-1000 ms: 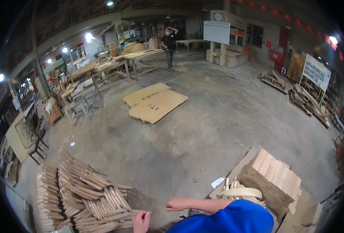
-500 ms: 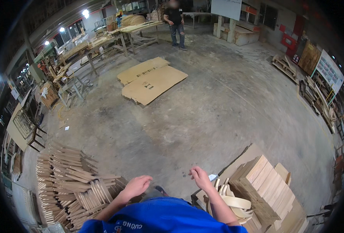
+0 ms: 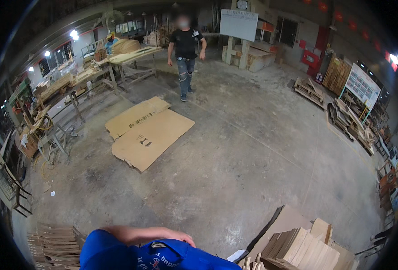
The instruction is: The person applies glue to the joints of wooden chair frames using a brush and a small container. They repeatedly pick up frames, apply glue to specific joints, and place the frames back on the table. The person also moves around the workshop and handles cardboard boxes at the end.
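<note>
My left forearm reaches across the front of my blue shirt (image 3: 163,256). My left hand (image 3: 182,236) lies against the shirt's front; its fingers are mostly hidden, and I see nothing held. My right hand is out of view. To the left is a pile of slim wooden pieces (image 3: 53,243), partly cut off by the lower edge. On the right stands a stack of flat wooden boards (image 3: 293,249), with pale curved wooden pieces (image 3: 253,262) beside it. A white sheet of paper (image 3: 237,255) is near them.
Flattened cardboard (image 3: 158,137) lies on the concrete floor (image 3: 235,166). Beyond it, a person in a black shirt (image 3: 185,45) faces me. Workbenches with wood (image 3: 133,55) run along the left. Pallets (image 3: 310,92), stacked timber (image 3: 349,126) and a display board (image 3: 363,87) stand right.
My view has tilted up and turned right. My left hand has drawn in against my shirt; my right hand has left view. The person in black has walked closer.
</note>
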`<act>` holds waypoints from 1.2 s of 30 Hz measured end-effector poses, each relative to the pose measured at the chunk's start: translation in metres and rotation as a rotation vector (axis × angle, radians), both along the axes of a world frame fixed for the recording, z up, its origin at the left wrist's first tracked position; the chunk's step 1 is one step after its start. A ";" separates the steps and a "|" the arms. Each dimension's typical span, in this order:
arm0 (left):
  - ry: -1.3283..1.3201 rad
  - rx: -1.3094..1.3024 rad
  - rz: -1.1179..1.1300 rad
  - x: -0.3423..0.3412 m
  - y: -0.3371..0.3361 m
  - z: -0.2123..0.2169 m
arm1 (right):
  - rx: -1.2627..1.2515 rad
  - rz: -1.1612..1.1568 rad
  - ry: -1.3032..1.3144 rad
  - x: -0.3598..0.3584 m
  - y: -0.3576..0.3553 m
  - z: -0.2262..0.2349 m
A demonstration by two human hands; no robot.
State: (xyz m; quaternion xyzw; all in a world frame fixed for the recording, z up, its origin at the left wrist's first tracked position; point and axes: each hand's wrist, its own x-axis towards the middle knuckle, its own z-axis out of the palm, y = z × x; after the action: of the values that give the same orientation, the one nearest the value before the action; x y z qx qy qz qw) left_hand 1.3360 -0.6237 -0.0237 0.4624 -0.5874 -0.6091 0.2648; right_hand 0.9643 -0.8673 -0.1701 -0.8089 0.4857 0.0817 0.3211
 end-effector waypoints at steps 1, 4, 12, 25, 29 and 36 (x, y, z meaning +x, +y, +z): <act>0.045 0.036 -0.047 0.023 -0.011 -0.002 | 0.096 -0.092 0.013 0.029 -0.004 0.005; 0.045 0.017 -0.131 0.085 -0.061 0.005 | 0.203 -0.197 0.002 0.105 -0.019 0.013; -0.314 -0.040 -0.232 0.232 -0.255 0.030 | 0.280 -0.190 0.042 0.262 -0.140 -0.007; 0.029 0.171 0.287 0.513 -0.450 0.028 | -0.012 0.118 -0.499 0.730 -0.586 0.077; -0.102 0.025 0.479 0.612 -0.520 0.026 | 0.117 0.141 -0.648 0.840 -0.665 0.062; -0.119 0.100 0.590 0.804 -0.639 0.040 | 0.208 0.220 0.122 0.881 -0.740 0.007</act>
State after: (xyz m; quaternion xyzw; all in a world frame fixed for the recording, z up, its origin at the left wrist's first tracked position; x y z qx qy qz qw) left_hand 2.1403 -1.2629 0.0161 0.6601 -0.4117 -0.5059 0.3725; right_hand 1.8449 -1.6074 -0.1636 -0.8130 0.4019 0.2153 0.3622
